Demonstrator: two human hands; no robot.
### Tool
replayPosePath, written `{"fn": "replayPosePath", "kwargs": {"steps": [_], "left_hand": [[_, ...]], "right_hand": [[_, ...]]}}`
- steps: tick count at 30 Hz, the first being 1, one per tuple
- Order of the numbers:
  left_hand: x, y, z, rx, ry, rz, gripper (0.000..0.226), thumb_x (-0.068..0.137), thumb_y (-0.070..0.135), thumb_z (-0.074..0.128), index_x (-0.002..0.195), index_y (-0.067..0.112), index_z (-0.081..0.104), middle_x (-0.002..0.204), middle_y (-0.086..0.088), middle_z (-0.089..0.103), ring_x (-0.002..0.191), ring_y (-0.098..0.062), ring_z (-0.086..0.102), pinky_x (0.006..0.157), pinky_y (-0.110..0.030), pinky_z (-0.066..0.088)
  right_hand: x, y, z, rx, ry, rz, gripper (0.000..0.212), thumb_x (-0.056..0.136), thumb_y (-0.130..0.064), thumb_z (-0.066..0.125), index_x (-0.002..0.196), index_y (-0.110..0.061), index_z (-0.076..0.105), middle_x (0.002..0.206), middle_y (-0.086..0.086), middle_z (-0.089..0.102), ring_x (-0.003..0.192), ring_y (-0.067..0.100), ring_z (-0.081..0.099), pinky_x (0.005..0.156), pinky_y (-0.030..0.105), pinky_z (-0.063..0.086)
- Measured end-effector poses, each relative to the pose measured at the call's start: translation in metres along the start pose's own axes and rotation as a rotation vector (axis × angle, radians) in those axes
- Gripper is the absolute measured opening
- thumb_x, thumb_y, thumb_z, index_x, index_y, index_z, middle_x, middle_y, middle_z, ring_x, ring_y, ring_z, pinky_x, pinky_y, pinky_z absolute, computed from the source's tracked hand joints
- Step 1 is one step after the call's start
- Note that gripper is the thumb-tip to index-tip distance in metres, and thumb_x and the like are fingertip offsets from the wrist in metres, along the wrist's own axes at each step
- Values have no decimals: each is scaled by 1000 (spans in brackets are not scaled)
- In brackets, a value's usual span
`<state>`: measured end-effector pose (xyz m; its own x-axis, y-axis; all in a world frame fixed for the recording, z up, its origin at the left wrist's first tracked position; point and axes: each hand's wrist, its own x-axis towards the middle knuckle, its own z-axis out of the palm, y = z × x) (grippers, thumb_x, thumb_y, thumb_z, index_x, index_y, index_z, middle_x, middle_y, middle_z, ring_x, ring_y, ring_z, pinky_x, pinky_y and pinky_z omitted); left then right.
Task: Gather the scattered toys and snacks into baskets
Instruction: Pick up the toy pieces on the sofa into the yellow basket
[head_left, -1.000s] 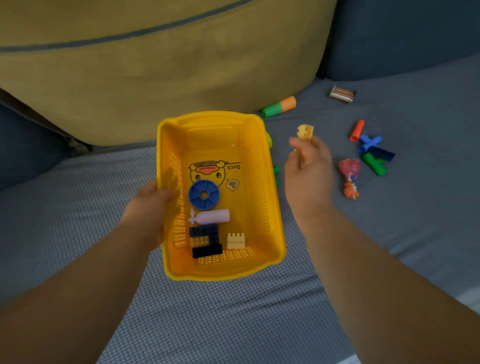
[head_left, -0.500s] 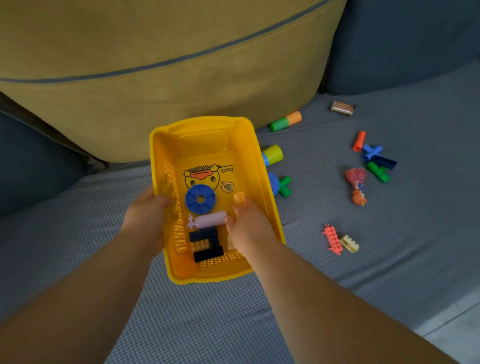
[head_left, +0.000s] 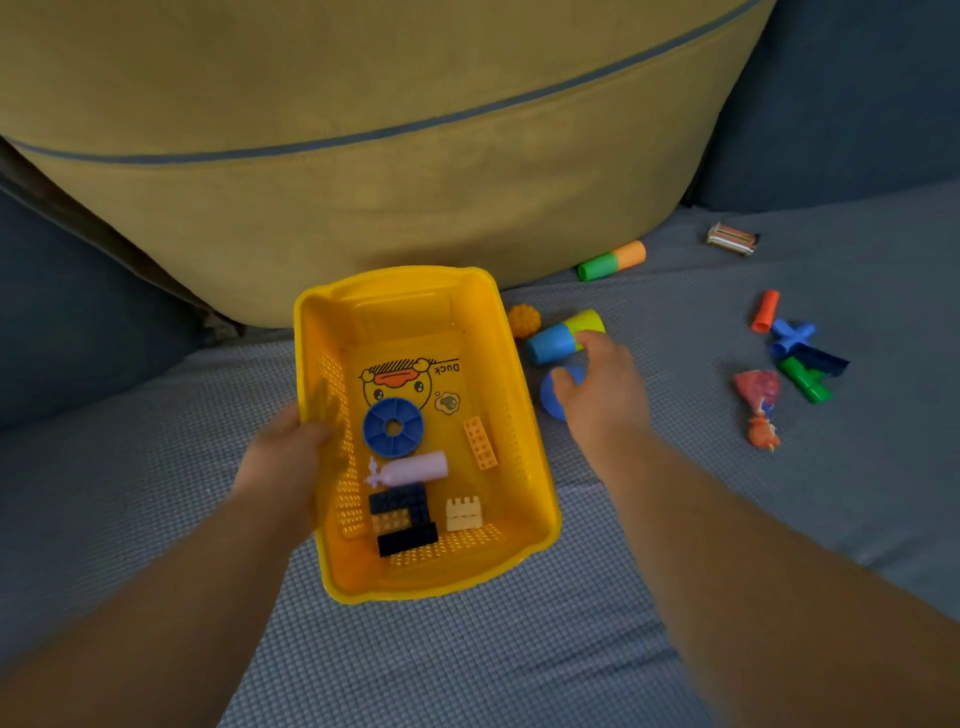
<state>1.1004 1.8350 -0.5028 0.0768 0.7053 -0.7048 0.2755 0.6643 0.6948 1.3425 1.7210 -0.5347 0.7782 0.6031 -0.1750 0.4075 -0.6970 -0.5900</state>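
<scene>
The yellow basket (head_left: 524, 415) lies on the grey sofa seat, and my left hand (head_left: 291, 467) grips its left wall. Inside lie a blue wheel (head_left: 393, 427), a pink tube (head_left: 410, 467), an orange brick (head_left: 480, 443), dark blue bricks (head_left: 402, 519) and a cream brick (head_left: 463, 513). My right hand (head_left: 597, 395) is just right of the basket, fingers curled down over a blue disc (head_left: 550, 400). One fingertip touches a blue and yellow-green tube (head_left: 558, 340). Whether it grips anything is hidden under the hand.
A big yellow cushion (head_left: 363, 156) leans behind the basket. Loose on the seat to the right: an orange bumpy ball (head_left: 523, 321), a green-orange tube (head_left: 612, 261), a wrapped snack (head_left: 731, 238), an orange tube (head_left: 765, 310), a blue cross piece (head_left: 792, 335), a green piece (head_left: 805, 382), a red wrapped snack (head_left: 759, 402).
My right hand carried a small brick into the basket, let it go there, and moved out right onto the blue disc. The left hand kept its hold on the basket.
</scene>
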Motion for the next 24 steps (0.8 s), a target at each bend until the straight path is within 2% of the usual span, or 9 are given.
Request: {"fn": "replayPosePath", "kwargs": {"steps": [4, 7, 11, 14, 16, 18, 21, 24], "left_hand": [[13, -4, 3, -2, 32, -5, 22, 96, 10, 52, 93, 28, 66, 94, -9, 74, 84, -34, 72, 78, -56, 58], [21, -5, 6, -15, 39, -11, 22, 95, 9, 52, 97, 26, 67, 94, -10, 75, 85, -35, 72, 78, -56, 57], [30, -8, 9, -13, 46, -11, 23, 94, 9, 53, 106, 24, 67, 97, -11, 75, 86, -36, 72, 79, -59, 57], [33, -9, 11, 1, 48, -12, 25, 94, 12, 54, 110, 25, 66, 98, -11, 75, 87, -36, 72, 79, -61, 56], [33, -9, 11, 2, 45, -13, 27, 93, 12, 54, 115, 25, 65, 99, -11, 75, 88, -36, 72, 78, -63, 56], [32, -8, 12, 2, 42, -20, 27, 93, 13, 54, 114, 26, 65, 99, -11, 75, 88, -36, 72, 77, -63, 56], [27, -5, 11, 5, 26, -11, 27, 93, 10, 53, 111, 26, 66, 102, -13, 74, 90, -38, 71, 81, -63, 55], [25, -3, 7, 15, 25, -8, 25, 94, 9, 52, 102, 28, 67, 101, -13, 74, 91, -39, 70, 83, -63, 54]], "right_hand": [[8, 31, 31, -227, -126, -48, 61, 86, -25, 67, 139, -15, 40, 141, 7, 44, 127, 31, 39, 106, 40, 33], [12, 39, 43, -304, -175, -60, 70, 84, -27, 69, 144, -20, 33, 151, 2, 33, 137, 30, 28, 110, 45, 31], [19, 43, 49, -461, -201, -107, 68, 89, -26, 62, 147, -26, 27, 156, 3, 19, 138, 30, 21, 109, 45, 32], [23, 45, 50, -496, -171, -134, 60, 91, -22, 57, 145, -26, 31, 149, 5, 31, 129, 30, 28, 101, 42, 35], [25, 44, 45, -480, -118, -184, 60, 91, -17, 55, 145, -22, 31, 139, 7, 44, 122, 30, 36, 97, 40, 36], [30, 39, 34, -461, -102, -215, 62, 91, -14, 54, 147, -21, 28, 133, 9, 48, 119, 30, 39, 94, 40, 38], [32, 37, 22, -562, -228, -237, 61, 92, -31, 55, 146, -26, 28, 143, 3, 38, 128, 28, 31, 101, 42, 35], [28, 42, 27, -669, -351, -277, 72, 84, -46, 64, 144, -27, 30, 146, 1, 31, 131, 28, 29, 104, 42, 33]]}}
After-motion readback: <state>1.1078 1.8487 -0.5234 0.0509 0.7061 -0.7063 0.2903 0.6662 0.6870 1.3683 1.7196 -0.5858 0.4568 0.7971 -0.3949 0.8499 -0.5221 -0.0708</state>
